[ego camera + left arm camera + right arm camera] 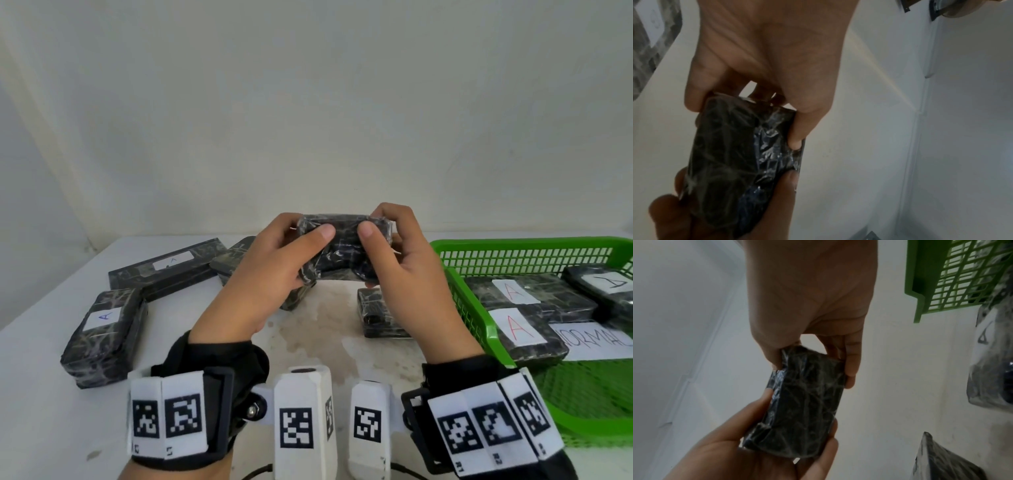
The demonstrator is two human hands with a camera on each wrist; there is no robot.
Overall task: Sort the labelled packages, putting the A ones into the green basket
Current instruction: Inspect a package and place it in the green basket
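Note:
Both hands hold one small black film-wrapped package [344, 246] above the middle of the table. My left hand [310, 240] grips its left end, thumb on the near face. My right hand [373, 236] grips its right end the same way. No label shows on this package [731, 162] in the left wrist view, nor on the package [805, 402] in the right wrist view. The green basket [459, 294] stands at the right, close to my right hand. It holds three packages with white labels, two of them [524, 298] [527, 339] marked A in red.
On the white table at the left lie a long package [164, 270] and a shorter package [102, 329], both labelled A. Another package [233, 260] sits behind my left hand, and one [373, 311] lies below my right hand. A paper reading NORMAL [592, 337] lies in the basket.

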